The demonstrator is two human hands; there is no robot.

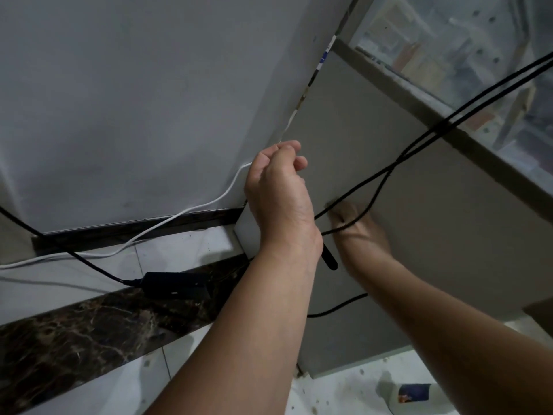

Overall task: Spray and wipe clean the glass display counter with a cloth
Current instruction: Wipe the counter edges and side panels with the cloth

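Reaching forward and down, the left hand (278, 187) has its fingers curled, thumb meeting fingertips in a pinch on a white cable (179, 217) at the seam where the wall (119, 85) meets the glass display counter (449, 40). From that hand the white cable drops along the wall and trails left across the pale floor tiles (167, 253).

The counter fills the upper right of the view. Its glass top, with blurred goods underneath, sits above a plain grey side panel (434, 211) that faces the camera.

The right hand (359, 232) lies low against this panel, blurred. Whether its fingers are closed around anything cannot be told. 2 black cables (449, 121) slant down from the upper right across the panel and pass over that hand.

On the floor to the left, a black power adapter (176, 284) lies on a dark marble strip (74, 333), a black lead running into it from the far left.

A white bottle with a dark blue label (413, 396) sits on the floor at the lower right, near the foot of the panel.
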